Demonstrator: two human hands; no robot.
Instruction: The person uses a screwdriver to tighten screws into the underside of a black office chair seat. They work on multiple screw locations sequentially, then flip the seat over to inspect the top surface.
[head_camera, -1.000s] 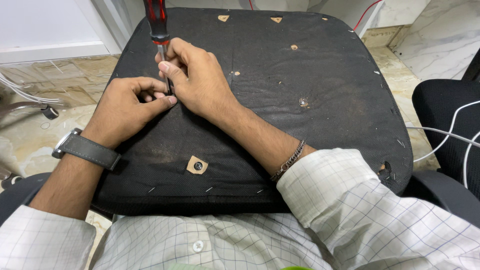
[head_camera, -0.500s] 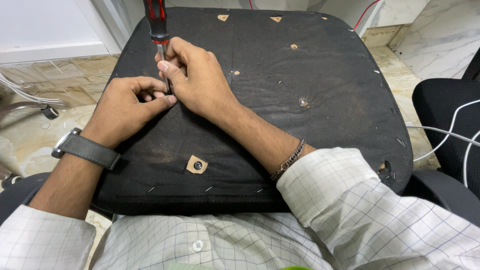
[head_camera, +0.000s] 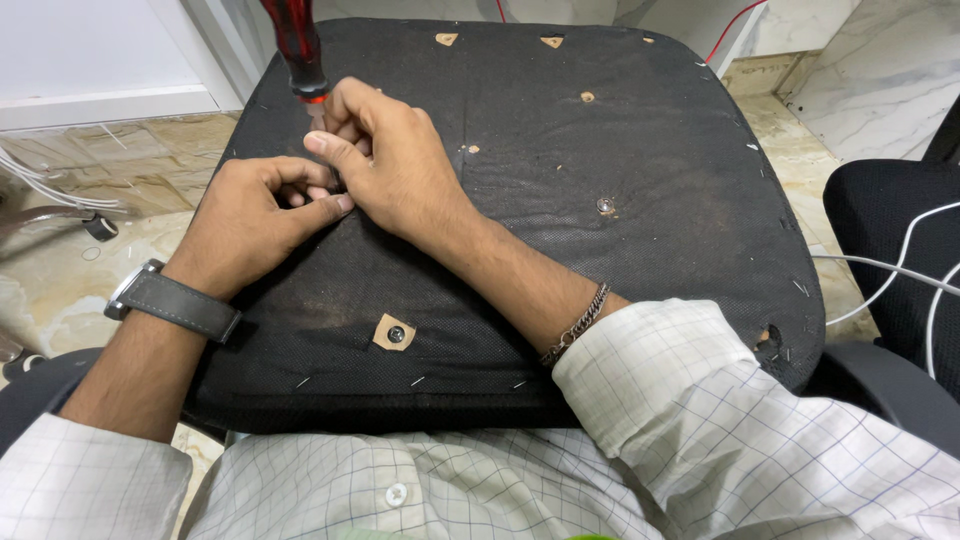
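Note:
An upturned black chair seat (head_camera: 620, 130) lies across my lap, its fabric underside facing up. A screwdriver with a red and black handle (head_camera: 295, 45) stands nearly upright near the seat's far left corner. My right hand (head_camera: 395, 165) is wrapped around its shaft just below the handle. Touching it from the left, my left hand (head_camera: 255, 220) is curled with its fingertips pinched at the tip of the tool; the tip itself is hidden. A watch sits on my left wrist, a chain bracelet on my right.
Bolt holes with tan patches dot the seat: one near me (head_camera: 394, 333), one at the right (head_camera: 604, 206), more along the far edge (head_camera: 447, 39). A black chair (head_camera: 900, 260) with white cables stands at the right. A white cabinet (head_camera: 90, 50) stands far left on the marble floor.

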